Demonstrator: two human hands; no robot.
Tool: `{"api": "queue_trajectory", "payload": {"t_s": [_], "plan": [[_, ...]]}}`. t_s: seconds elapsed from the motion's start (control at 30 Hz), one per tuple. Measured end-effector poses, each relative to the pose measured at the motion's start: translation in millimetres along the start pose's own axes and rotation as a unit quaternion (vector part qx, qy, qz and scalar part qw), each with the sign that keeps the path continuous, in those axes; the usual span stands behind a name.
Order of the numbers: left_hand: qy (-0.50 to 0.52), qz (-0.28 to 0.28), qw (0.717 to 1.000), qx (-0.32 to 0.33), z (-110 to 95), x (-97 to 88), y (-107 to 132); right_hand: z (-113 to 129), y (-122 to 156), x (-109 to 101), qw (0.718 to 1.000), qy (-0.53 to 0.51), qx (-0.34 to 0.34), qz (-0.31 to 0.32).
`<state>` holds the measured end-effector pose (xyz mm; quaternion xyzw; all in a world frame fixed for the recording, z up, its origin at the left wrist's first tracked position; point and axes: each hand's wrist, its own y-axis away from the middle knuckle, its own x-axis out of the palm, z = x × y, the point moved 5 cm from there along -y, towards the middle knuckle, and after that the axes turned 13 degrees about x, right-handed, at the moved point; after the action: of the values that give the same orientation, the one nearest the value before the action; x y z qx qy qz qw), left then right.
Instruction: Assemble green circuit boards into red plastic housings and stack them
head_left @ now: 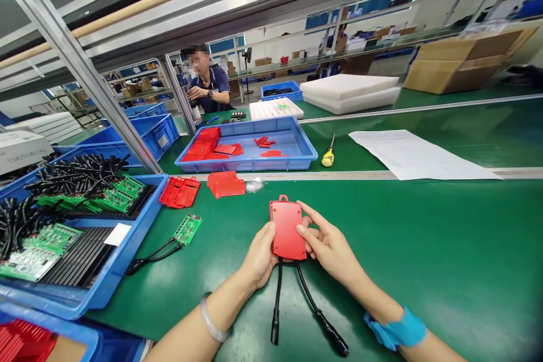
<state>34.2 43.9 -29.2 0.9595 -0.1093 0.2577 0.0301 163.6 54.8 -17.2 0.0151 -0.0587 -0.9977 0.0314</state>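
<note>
Between my two hands is a red plastic case [289, 230] with a hanging loop on top and small screw holes at its corners. Two black cables [278, 300] with connectors hang from its lower edge. My left hand [262, 251] grips the left side, thumb along the edge. On the opposite side, my right hand [326, 240] pinches the case, its thumb on the front face. The fingers behind the case are hidden. To the left, a green circuit board [188, 229] with black leads lies on the bench, near red case halves [180, 192].
A blue tray [250, 165] of red parts stands ahead, with a yellow screwdriver [328, 157] and a paper sheet [416, 153] to its right. A blue bin [127, 249] of wired boards is at left. Across the bench sits a person [212, 87].
</note>
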Motion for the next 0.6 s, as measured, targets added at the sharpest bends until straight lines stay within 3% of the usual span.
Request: {"api": "queue_trajectory", "payload": {"t_s": [0.3, 0.47, 0.6], "plan": [[-0.114, 0.045, 0.991, 0.061, 2.4, -5.0, 0.5, -3.4, -4.3, -2.7, 0.998, -0.052, 0.035, -0.004], [-0.125, 0.09, 0.986, 0.066, 2.2, 0.5, 2.0, 4.5, -3.1, 0.5, 0.996, -0.052, 0.046, 0.058], [-0.214, 0.14, 0.963, 0.084, -9.2, 5.1, 3.1, 6.1, -4.1, -1.9, 0.99, -0.1, 0.069, 0.069]]}}
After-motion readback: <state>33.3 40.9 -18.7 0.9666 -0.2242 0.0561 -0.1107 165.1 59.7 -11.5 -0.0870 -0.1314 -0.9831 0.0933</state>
